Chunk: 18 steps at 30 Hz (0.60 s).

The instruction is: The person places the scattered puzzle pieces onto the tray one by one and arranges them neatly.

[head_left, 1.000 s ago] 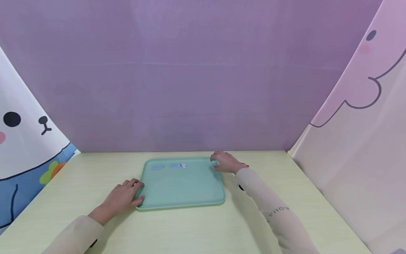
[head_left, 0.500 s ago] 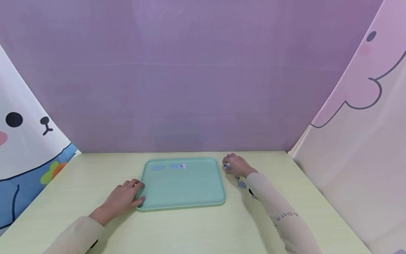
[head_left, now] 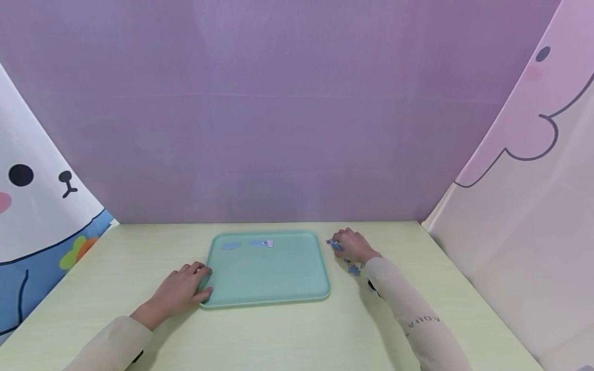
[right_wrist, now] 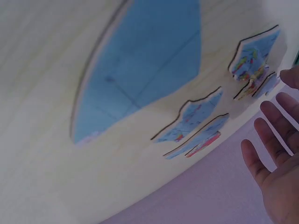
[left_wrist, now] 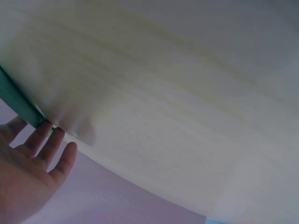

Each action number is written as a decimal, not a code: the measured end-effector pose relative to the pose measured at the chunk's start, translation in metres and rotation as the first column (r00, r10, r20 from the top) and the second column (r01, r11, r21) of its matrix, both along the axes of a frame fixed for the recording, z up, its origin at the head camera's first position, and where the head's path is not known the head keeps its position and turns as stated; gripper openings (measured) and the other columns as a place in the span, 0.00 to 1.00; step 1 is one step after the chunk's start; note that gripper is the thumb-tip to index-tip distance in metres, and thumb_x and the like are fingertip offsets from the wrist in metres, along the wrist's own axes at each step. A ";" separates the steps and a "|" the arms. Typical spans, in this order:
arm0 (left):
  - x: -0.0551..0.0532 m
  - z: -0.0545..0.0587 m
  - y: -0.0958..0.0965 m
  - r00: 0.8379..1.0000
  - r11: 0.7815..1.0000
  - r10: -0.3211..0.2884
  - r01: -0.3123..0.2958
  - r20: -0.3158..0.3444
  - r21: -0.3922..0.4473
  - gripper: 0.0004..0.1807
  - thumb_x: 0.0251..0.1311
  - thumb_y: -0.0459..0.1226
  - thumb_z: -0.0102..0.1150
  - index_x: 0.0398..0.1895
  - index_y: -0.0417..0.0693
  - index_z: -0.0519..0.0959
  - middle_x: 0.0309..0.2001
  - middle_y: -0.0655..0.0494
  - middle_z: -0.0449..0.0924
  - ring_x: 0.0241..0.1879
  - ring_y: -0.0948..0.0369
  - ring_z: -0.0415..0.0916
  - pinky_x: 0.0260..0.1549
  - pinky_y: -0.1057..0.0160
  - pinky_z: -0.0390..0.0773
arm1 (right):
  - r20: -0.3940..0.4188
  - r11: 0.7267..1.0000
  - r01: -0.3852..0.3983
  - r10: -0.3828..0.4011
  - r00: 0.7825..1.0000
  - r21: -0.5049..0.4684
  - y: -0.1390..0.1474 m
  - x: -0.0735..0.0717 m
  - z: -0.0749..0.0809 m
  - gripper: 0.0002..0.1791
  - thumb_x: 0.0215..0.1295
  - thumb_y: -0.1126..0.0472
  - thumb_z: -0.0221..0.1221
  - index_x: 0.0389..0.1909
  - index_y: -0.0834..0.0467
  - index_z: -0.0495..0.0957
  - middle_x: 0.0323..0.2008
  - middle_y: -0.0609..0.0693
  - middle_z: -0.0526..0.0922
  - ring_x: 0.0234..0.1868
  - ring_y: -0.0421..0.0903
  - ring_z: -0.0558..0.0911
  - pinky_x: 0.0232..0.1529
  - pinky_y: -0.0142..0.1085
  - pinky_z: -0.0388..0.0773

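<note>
A mint-green tray [head_left: 269, 278] lies on the table, with two flat, light-blue puzzle pieces on it, one at the far left [head_left: 231, 246] and one with a pale end [head_left: 261, 243]. My left hand [head_left: 178, 291] rests at the tray's left edge, thumb and fingertips touching the rim; the left wrist view shows loosely bent fingers [left_wrist: 56, 149]. Just right of the tray, my right hand [head_left: 355, 245] is over loose printed blue pieces. In the right wrist view its fingers [right_wrist: 275, 133] are spread, and the thumb is close beside a small piece [right_wrist: 266, 85].
More printed pieces [head_left: 354, 269] lie under the right wrist and sleeve. The right wrist view shows a large plain-blue piece [right_wrist: 145, 70] nearest the camera and several smaller ones [right_wrist: 196, 116] behind it. A purple cloth [head_left: 297, 129] hangs at the table's far edge.
My right hand has moved right from the tray's far right corner to the loose pieces, then slightly nearer me, its fingers loosening. The left hand and tray have stayed put.
</note>
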<state>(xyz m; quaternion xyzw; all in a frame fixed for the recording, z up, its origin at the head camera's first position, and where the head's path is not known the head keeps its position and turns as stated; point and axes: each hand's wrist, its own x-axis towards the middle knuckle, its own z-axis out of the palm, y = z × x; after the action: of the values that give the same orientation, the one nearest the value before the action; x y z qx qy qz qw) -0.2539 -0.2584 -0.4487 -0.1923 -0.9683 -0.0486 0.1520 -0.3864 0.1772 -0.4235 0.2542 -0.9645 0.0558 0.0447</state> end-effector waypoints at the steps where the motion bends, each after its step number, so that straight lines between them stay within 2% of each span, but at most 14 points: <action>1: 0.000 0.000 0.000 1.000 1.000 0.000 0.000 -0.002 0.000 0.23 0.52 0.47 0.61 0.46 0.43 0.75 0.46 0.46 0.74 0.43 0.49 0.74 0.33 0.49 0.75 | -0.002 1.000 0.003 -0.003 1.000 0.005 0.000 0.000 -0.001 0.17 0.55 0.58 0.62 0.46 0.57 0.78 0.43 0.51 0.79 0.45 0.50 0.75 0.46 0.47 0.74; 18: 0.000 0.001 0.000 1.000 1.000 0.011 -0.011 0.017 0.004 0.23 0.52 0.48 0.61 0.47 0.43 0.75 0.47 0.47 0.74 0.44 0.50 0.73 0.34 0.48 0.75 | -0.029 0.999 0.038 -0.037 0.999 0.028 0.003 0.001 -0.008 0.13 0.56 0.58 0.61 0.43 0.56 0.78 0.41 0.50 0.80 0.44 0.50 0.75 0.45 0.49 0.73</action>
<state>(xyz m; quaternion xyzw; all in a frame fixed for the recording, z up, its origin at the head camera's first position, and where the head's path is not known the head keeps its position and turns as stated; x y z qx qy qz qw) -0.2539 -0.2581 -0.4480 -0.1861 -0.9705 -0.0514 0.1443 -0.3858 0.1799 -0.4315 0.2373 -0.9691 0.0375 0.0559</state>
